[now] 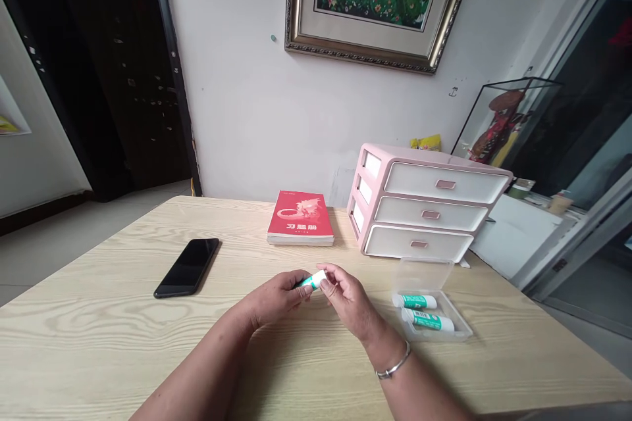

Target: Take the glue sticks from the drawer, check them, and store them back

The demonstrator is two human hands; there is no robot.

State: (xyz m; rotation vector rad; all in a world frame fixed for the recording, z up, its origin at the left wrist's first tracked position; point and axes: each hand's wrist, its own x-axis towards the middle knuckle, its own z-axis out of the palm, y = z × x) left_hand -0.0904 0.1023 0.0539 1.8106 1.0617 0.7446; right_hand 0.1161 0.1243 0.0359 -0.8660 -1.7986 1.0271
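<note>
A white and green glue stick [314, 280] is held between both hands above the middle of the table. My left hand [279, 296] is closed around its green-labelled body. At the white cap end, the fingers of my right hand [348, 297] pinch it; a silver bangle circles that wrist. To the right, a clear plastic box [459, 327] lies with its lid raised. Inside it rest two more sticks of the same look, an upper one [417, 302] and a lower one [428, 320].
A red book [301, 216] lies near the wall, beside a pink and white three-drawer cabinet [424, 204]. On the left of the wooden table [99, 335] is a black phone [187, 268]. A framed picture [363, 56] hangs above.
</note>
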